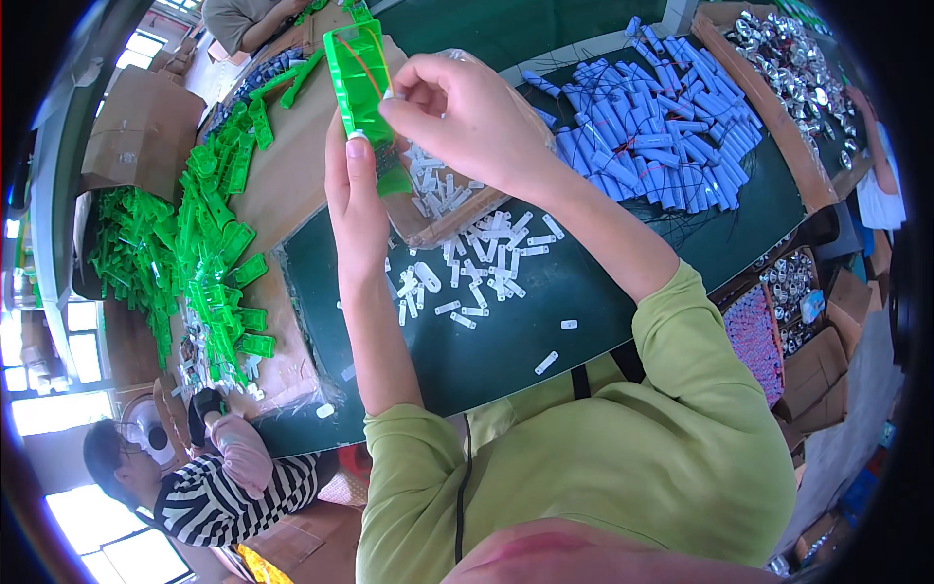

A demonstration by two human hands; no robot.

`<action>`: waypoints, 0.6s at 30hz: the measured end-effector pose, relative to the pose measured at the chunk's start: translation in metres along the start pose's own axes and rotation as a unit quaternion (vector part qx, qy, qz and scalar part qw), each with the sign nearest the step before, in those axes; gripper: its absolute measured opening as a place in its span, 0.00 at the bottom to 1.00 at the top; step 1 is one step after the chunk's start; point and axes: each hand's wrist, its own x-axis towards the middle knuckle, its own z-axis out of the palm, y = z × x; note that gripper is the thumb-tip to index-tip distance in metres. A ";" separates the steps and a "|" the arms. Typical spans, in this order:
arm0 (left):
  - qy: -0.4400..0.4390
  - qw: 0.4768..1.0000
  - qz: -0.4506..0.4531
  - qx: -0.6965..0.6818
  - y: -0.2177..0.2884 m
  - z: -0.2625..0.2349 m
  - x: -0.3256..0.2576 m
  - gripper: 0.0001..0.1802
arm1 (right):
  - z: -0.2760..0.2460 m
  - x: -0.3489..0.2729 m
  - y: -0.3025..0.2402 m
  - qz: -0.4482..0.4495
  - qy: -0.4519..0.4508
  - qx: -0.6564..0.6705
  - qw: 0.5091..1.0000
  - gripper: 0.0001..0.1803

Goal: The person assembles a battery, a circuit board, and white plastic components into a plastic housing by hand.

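In my left hand [355, 185] is a bright green plastic housing [358, 83], long and hollow, held up at the top of the view with its open side toward me. The thumb presses its lower edge. An orange wire and a yellow wire [377, 47] run down inside the housing and meet at the fingertips of my right hand [457, 107], which is closed in a pinch on them. A tiny white bit shows at those fingertips; what it is, I cannot make out. Beneath my hands, small white strips [486, 258] lie scattered on the dark green table [428, 365].
An open carton [428, 234] of white strips stands below my hands. Blue cylinders [662, 136] with wires are heaped at right, shiny silver parts [798, 78] beyond. Green housings [219, 234] pile up at left, near a seated person in stripes [243, 496]. Another person [243, 19] works far left.
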 end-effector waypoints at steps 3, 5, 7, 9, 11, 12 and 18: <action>-0.011 0.998 0.038 0.042 -0.002 0.006 0.001 0.23 | -0.003 0.001 -0.002 0.057 -0.061 -0.044 0.996 0.11; -0.010 0.999 0.011 0.034 -0.002 0.009 0.000 0.23 | 0.001 0.001 0.007 -0.018 0.010 -0.034 0.999 0.10; -0.009 1.000 -0.007 -0.002 -0.005 0.007 0.001 0.23 | 0.004 0.000 0.010 -0.022 0.014 -0.021 0.999 0.10; 0.027 0.999 -0.005 -0.032 -0.012 0.007 0.002 0.23 | 0.010 -0.004 0.012 -0.027 0.017 -0.008 0.999 0.09; 0.065 0.996 -0.002 -0.061 -0.014 0.005 0.003 0.23 | 0.022 -0.011 0.010 -0.031 0.006 -0.094 0.995 0.08; 0.085 0.988 -0.050 -0.119 -0.015 0.004 0.003 0.22 | 0.030 -0.014 0.016 -0.051 0.008 -0.103 0.993 0.07; 0.103 0.949 -0.146 -0.259 -0.019 -0.004 0.003 0.19 | 0.044 -0.020 0.030 -0.162 0.028 -0.213 0.963 0.05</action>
